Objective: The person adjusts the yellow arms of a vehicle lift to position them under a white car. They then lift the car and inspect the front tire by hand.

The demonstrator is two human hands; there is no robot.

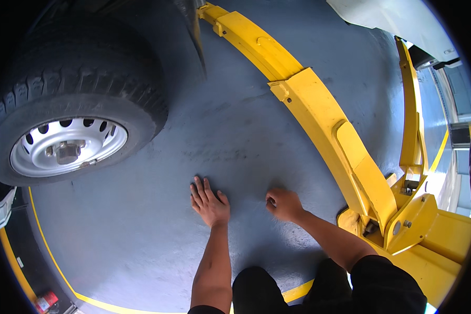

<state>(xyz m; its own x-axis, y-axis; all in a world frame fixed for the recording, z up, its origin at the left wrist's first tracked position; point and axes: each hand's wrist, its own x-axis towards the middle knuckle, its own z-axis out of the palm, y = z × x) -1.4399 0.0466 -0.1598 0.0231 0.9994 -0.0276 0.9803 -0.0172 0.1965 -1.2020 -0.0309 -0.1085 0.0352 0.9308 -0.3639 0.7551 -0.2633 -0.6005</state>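
My left hand (209, 204) is held out over the grey floor (141, 225), palm down, its fingers stretched and a little apart, with nothing in it. To its right my right hand (284, 204) is curled into a fist. A small dark spot shows at its curled fingers; whether that is a gap or a thing held is hidden. Up and to the left is a vehicle wheel (115, 107) with a black treaded tyre and a silver steel rim (91, 141). Neither hand touches it. On the other side, a yellow lift arm (319, 112) slants past my right hand, apart from it.
The yellow arm joins a thick yellow base with a pivot bracket (413, 222) close to my right forearm. A second yellow arm (411, 104) stands farther right, below a white vehicle panel (397, 21). A yellow floor line (49, 254) and a red object (46, 302) lie at lower left.
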